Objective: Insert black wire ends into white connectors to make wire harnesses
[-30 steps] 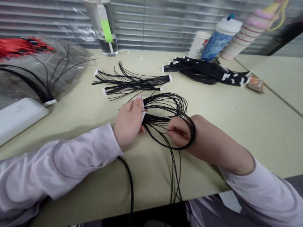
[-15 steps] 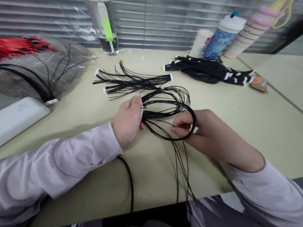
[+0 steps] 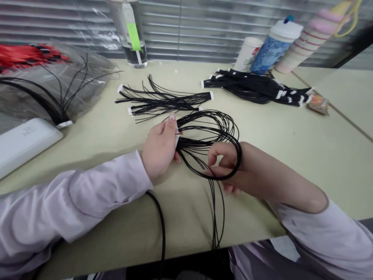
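My left hand (image 3: 161, 147) is closed around the white connector ends (image 3: 177, 140) of a black wire harness (image 3: 195, 144), thumb on top. From the connectors, thin wires fan to the right and bend back in loops. A thicker black cable loop (image 3: 240, 155) passes over my right hand (image 3: 233, 163). That hand's thumb and index finger are curled together at several thin black wires (image 3: 213, 206), which hang down over the table's front edge. Its other fingertips show beneath the loop. Just behind my left hand lie loose black wire harnesses (image 3: 166, 102) with white connectors.
A pile of black harnesses (image 3: 250, 87) lies at the back right beside a small wrapped packet (image 3: 318, 104). Behind stand a white bottle (image 3: 247, 54), a blue tumbler (image 3: 272, 48) and a clear bottle (image 3: 135, 54). At left are a plastic bag (image 3: 96, 83) and a white box-like device (image 3: 29, 144).
My right hand has moved slightly down, its lower fingertips now showing below the loop. The hanging wires have swung left. My left hand keeps its hold on the harness.
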Demonstrator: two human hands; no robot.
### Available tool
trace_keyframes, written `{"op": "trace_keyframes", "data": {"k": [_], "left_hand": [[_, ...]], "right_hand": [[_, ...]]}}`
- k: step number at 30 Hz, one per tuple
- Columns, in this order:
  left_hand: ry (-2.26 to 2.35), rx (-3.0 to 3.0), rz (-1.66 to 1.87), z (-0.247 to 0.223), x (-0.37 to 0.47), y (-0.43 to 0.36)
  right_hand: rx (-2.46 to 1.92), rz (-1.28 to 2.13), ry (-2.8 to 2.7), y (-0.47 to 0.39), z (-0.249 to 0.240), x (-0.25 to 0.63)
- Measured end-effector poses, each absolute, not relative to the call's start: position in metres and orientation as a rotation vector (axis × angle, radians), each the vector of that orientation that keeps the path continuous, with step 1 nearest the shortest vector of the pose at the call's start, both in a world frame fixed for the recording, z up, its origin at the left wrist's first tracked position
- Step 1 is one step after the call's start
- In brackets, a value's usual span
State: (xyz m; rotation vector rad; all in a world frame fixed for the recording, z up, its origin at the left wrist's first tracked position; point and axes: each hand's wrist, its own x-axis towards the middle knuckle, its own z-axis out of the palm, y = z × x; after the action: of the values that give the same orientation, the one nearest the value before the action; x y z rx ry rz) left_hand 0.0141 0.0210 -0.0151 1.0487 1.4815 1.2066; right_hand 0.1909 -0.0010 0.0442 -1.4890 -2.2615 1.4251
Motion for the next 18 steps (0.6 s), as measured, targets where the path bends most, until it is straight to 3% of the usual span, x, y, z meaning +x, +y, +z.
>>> {"op": "trace_keyframes", "data": {"k": [3, 5, 18], "left_hand": [[1.502, 1.033, 1.203, -0.013, 0.014, 0.021], [1.498, 1.034, 1.190, -0.013, 0.013, 0.021], [1.479, 1.038, 1.176, -0.014, 0.015, 0.022]], "right_hand": [[-1.405, 0.747, -2.479, -0.002, 0.034, 0.185], [-1.324, 0.476, -2.523, -0.003, 0.029, 0.182], [-1.298, -0.076, -2.634, -0.006, 0.024, 0.173]]}}
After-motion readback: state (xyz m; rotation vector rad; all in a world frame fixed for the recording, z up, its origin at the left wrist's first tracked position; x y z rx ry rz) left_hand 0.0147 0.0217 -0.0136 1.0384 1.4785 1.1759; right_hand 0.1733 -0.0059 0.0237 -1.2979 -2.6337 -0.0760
